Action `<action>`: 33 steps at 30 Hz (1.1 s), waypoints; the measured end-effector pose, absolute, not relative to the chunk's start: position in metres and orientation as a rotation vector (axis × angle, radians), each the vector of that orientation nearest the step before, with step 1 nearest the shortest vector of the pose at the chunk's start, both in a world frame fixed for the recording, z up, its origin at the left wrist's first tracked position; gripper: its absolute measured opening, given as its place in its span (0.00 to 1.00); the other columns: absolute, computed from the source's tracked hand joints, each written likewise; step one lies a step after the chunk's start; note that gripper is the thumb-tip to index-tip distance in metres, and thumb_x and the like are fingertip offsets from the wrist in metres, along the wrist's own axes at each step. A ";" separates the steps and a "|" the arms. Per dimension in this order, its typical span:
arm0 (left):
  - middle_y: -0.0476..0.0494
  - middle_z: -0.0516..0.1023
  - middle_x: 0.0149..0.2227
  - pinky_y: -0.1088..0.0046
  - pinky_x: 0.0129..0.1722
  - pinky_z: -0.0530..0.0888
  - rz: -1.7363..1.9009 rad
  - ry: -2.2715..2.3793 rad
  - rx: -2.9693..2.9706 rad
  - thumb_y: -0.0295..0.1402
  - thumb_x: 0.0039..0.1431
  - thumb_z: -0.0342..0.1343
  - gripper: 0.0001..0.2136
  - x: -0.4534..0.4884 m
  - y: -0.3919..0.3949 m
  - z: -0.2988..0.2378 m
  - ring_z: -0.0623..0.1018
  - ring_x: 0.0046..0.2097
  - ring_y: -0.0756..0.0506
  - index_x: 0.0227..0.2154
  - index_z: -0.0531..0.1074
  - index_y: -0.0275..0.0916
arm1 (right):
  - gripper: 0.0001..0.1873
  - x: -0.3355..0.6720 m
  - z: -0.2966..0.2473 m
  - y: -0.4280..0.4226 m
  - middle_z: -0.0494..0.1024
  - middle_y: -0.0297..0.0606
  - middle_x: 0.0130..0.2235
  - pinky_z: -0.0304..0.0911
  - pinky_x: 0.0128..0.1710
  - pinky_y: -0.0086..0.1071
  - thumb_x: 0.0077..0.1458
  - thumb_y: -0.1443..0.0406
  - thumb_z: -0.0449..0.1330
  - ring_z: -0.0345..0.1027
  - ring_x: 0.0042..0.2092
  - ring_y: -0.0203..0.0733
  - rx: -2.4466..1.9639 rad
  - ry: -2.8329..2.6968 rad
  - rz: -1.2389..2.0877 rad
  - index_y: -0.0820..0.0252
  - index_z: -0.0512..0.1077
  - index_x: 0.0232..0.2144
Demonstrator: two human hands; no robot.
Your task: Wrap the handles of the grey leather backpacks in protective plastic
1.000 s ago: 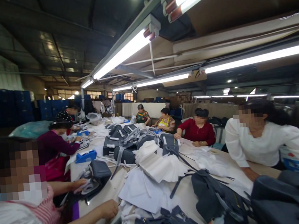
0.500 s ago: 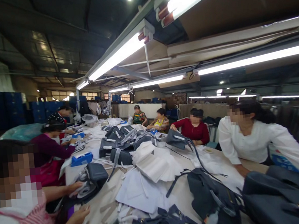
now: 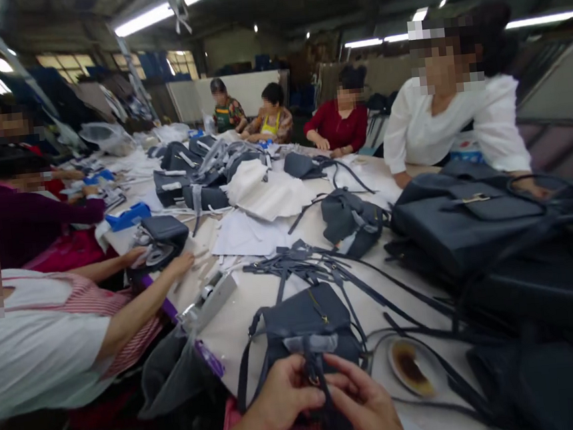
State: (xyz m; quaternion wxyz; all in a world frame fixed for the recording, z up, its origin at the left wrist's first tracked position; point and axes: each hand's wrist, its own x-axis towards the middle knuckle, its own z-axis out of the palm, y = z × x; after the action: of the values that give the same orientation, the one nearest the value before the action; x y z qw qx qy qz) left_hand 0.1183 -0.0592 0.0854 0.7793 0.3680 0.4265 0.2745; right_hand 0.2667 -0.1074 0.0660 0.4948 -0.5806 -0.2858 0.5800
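A small dark blue bag lies on the table's near edge right in front of me. My left hand and my right hand meet at its front. Both hands pinch a narrow dark strap hanging from the bag's grey tab. A gold fitting shows between my fingertips. Loose dark straps lie in a tangle just beyond the bag.
A small dish with brown glue sits to the right of my hands. Larger dark bags pile up at the right. White paper sheets and more bags cover the long table. Several people sit along both sides; a neighbour's arm reaches in from the left.
The view has dropped from the ceiling lights and far table down to the near edge. My two hands and the small bag, unseen before, are now in view.
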 end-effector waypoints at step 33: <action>0.49 0.77 0.27 0.76 0.25 0.70 0.486 0.795 0.745 0.24 0.39 0.63 0.27 0.123 -0.054 0.096 0.74 0.23 0.51 0.46 0.66 0.36 | 0.20 0.265 0.085 -0.106 0.80 0.38 0.33 0.69 0.37 0.33 0.52 0.62 0.63 0.74 0.35 0.43 -1.422 -0.858 1.222 0.59 0.69 0.48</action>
State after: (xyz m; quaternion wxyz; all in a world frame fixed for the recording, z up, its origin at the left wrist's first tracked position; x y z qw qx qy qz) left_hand 0.1225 -0.0542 0.0956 0.8272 0.3509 0.3745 0.2289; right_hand 0.2653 -0.1055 0.0853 0.5140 -0.5916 -0.3569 0.5084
